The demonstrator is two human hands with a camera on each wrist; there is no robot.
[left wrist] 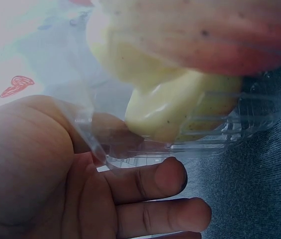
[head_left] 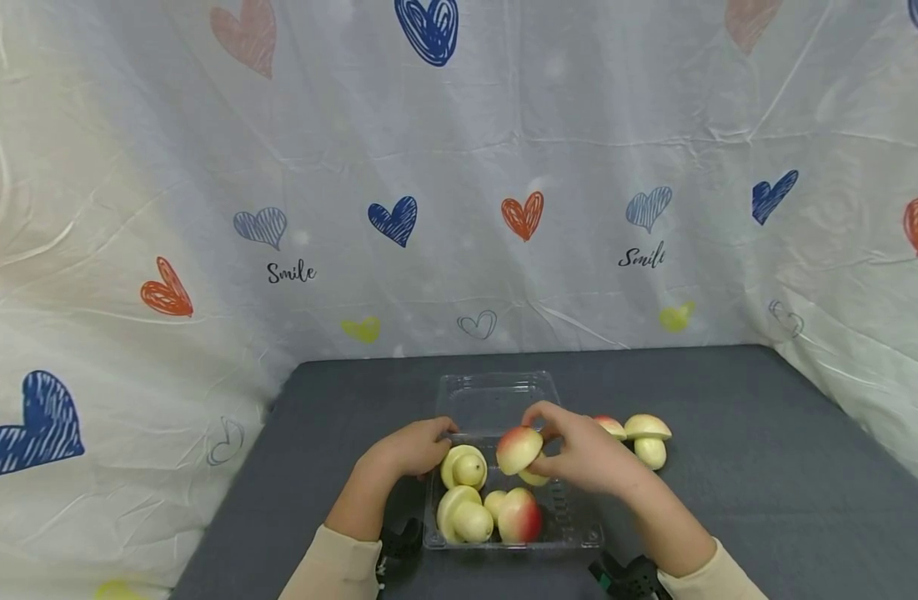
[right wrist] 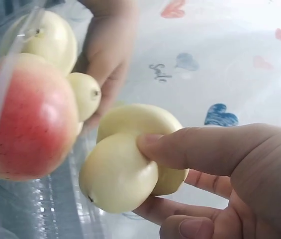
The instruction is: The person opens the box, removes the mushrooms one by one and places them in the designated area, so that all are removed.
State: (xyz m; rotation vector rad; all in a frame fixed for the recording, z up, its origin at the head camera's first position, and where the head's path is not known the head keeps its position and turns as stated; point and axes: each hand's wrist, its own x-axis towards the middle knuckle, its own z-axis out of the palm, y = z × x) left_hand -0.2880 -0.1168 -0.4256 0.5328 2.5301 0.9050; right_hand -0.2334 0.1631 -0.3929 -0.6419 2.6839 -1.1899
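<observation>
A clear plastic box [head_left: 571,508] lies with its lid [head_left: 496,400] folded back, and three mushroom models sit inside. One mushroom [head_left: 520,517] has a red-yellow cap facing right; a pale one [head_left: 464,515] lies beside it, another [head_left: 459,467] behind. My right hand [head_left: 589,454] pinches a mushroom [right wrist: 123,169] by thumb and fingers, above the box's rear part. At the box's rear left corner, my left hand [head_left: 413,447] grips the edge. In the left wrist view its thumb shows through the plastic while other fingers [left wrist: 165,216] stay outside.
Right of the box, a mushroom [head_left: 649,437] stands on the dark table [head_left: 729,500], with another [head_left: 610,427] partly hidden behind my right hand. A white curtain [head_left: 459,275] with printed hearts hangs behind the table and along its sides.
</observation>
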